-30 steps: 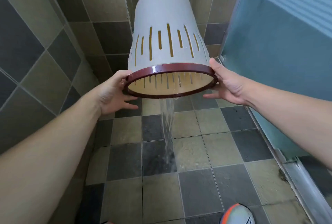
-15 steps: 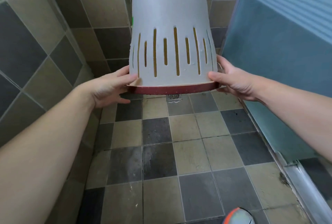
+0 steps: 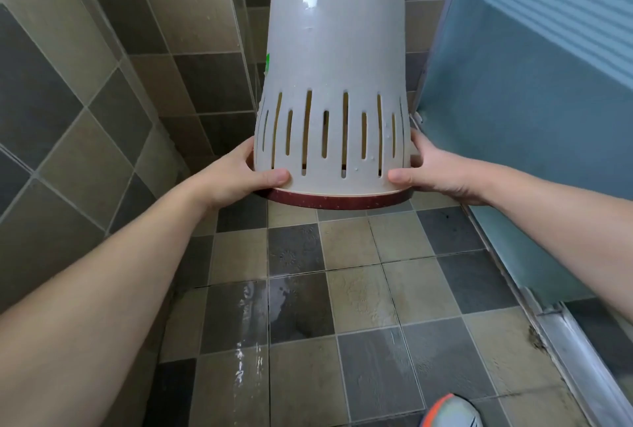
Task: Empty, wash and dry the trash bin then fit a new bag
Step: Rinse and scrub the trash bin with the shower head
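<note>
Over the wet tiled floor [image 3: 359, 293] of a shower stall, the trash bin [image 3: 334, 84] is held fully upside down, its maroon rim [image 3: 337, 202] lowest. The stream seen a second ago has stopped, so rinsing appears done and drying is likely next. The left hand [image 3: 239, 176] and right hand [image 3: 435, 173] each grasp its lower wall.

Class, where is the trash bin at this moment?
In the head view, the trash bin is centre frame, upside down above the tiled floor, held between the left hand and right hand.
</note>
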